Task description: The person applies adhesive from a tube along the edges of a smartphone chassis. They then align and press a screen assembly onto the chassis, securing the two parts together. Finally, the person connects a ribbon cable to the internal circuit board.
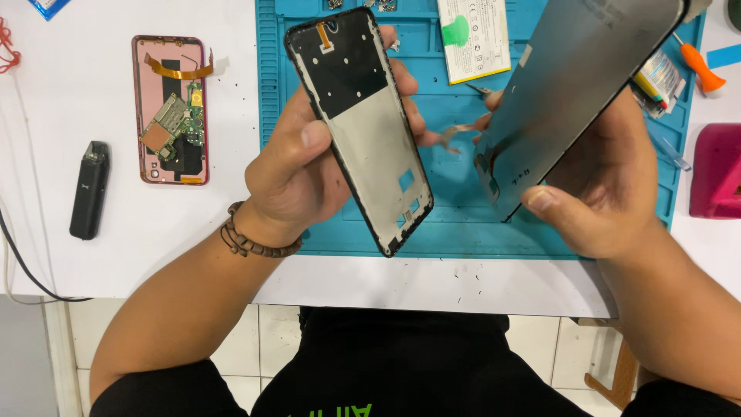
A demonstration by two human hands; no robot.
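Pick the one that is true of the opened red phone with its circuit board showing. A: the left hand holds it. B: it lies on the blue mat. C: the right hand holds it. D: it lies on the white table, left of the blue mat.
D: the opened red phone lies on the white table, left of the blue mat, apart from both hands.

A white table carries a teal repair mat beneath both hands. Left of the left hand lie an opened red phone and a black pod device; a pink box sits right of the right hand.
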